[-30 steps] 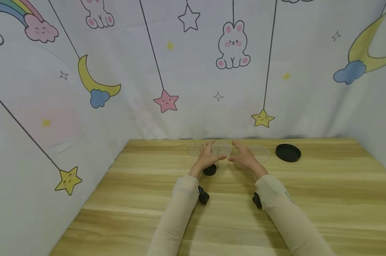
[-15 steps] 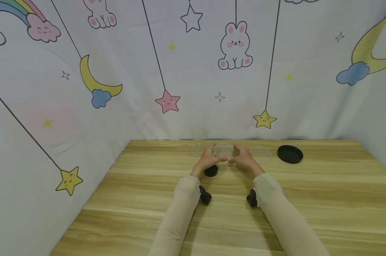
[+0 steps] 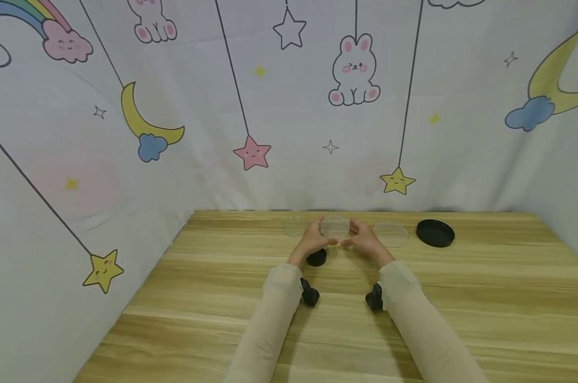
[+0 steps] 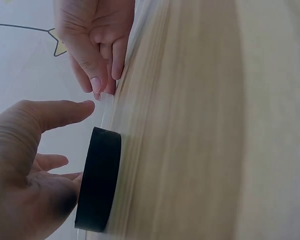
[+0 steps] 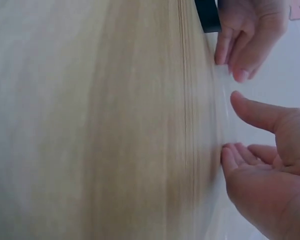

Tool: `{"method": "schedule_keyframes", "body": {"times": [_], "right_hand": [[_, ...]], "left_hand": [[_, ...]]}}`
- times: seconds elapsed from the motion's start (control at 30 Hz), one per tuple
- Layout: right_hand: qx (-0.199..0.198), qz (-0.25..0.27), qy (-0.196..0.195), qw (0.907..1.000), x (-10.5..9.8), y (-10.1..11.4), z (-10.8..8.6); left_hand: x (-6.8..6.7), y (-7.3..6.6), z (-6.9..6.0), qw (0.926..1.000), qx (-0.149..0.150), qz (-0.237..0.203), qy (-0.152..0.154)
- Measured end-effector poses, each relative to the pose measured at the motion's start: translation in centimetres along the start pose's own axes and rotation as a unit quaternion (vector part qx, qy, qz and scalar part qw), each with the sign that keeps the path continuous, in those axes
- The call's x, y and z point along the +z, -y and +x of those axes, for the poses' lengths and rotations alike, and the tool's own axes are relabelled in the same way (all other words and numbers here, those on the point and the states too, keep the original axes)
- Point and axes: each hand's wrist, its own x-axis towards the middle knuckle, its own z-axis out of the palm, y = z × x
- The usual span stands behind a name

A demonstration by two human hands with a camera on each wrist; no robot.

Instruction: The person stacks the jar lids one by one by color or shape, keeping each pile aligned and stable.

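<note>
– where is the dish, and how are your hands set?

– pictured near the far edge of a wood-grain table [image 3: 341, 332]: a clear round dish [image 3: 335, 227] between my left hand [image 3: 313, 238] and my right hand [image 3: 367, 240]. both are spread in facing curves, thumbs held off from the fingers, nothing visibly pinched. whether every fingertip meets the rim, i can't tell.

– what keeps this steady?

– light, equal pressure from both sides, i'd judge, fingertips low; a see-through rim is easily misjudged. my left hand should also mind the black cap [image 3: 317, 258] just beside it.

– and the setting?

– pale and dark grain runs to a white cloth wall [image 3: 298, 181] printed with a winking rabbit [image 3: 354, 69]. a left clear dish [image 3: 294, 227] and a right clear dish [image 3: 391, 234] flank my hands; a black dish [image 3: 435, 233] lies farther right.
</note>
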Motion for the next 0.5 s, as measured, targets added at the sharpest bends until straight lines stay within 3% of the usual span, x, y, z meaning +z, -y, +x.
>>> {"method": "schedule_keyframes", "body": {"times": [0.1, 0.33, 0.5], "right_hand": [[0.006, 0.012, -0.012, 0.9998, 0.08, -0.07, 0.23], [0.020, 0.039, -0.043, 0.9981, 0.23, -0.09, 0.51], [0.030, 0.037, -0.058, 0.9972, 0.26, 0.05, 0.41]], "left_hand": [[0.02, 0.18, 0.18, 0.9999, 0.002, -0.013, -0.011], [0.05, 0.54, 0.46, 0.9953, 0.001, -0.095, -0.021], [0.06, 0.46, 0.38, 0.9927, -0.001, -0.118, -0.022]]}}
